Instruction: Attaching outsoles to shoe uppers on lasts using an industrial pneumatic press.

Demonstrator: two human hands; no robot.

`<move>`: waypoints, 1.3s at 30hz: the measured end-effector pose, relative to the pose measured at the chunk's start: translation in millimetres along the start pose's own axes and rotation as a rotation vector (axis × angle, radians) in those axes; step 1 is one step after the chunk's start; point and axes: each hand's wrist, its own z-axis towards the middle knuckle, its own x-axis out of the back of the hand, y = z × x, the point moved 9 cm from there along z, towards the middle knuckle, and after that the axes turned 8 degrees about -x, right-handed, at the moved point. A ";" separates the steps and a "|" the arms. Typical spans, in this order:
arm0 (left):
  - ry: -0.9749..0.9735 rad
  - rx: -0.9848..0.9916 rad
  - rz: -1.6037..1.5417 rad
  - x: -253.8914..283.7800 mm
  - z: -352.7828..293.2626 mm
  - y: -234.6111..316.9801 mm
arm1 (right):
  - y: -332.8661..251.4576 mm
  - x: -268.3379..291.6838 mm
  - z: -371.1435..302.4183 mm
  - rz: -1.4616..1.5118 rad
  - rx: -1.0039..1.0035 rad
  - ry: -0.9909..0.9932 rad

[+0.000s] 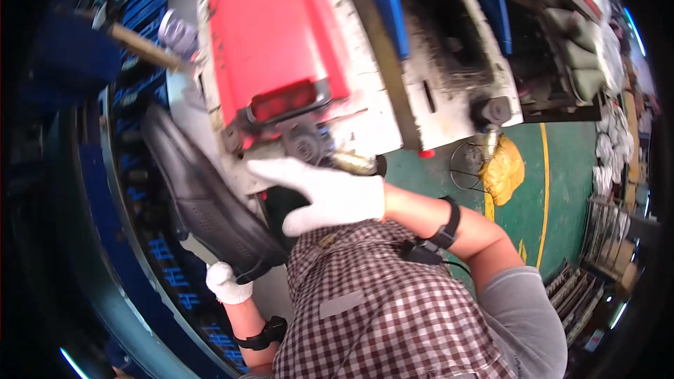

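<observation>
A black shoe (221,214) slants across the left side, its heel end toward me. Part of another dark shape shows along its left edge. My left hand (228,283), in a white glove, is curled closed beside the heel end; whether it grips the shoe is hidden. My right hand (323,193), also gloved in white, is stretched out with the thumb apart and holds nothing visible. Its fingertips are close to a dark round knob (305,144) at the front of a machine with a red cover (284,35).
Blue conveyor rollers (165,267) run along my left. Right of the red cover stands a second, dirty white machine panel (439,105). A yellow bag (504,172) rests by a wire stool on the green floor, with racks (576,288) farther right.
</observation>
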 end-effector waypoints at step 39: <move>-1.317 -1.247 1.125 -656.7 113.8 25.2 | 75.1 368.7 -135.7 -0.840 -0.510 1.125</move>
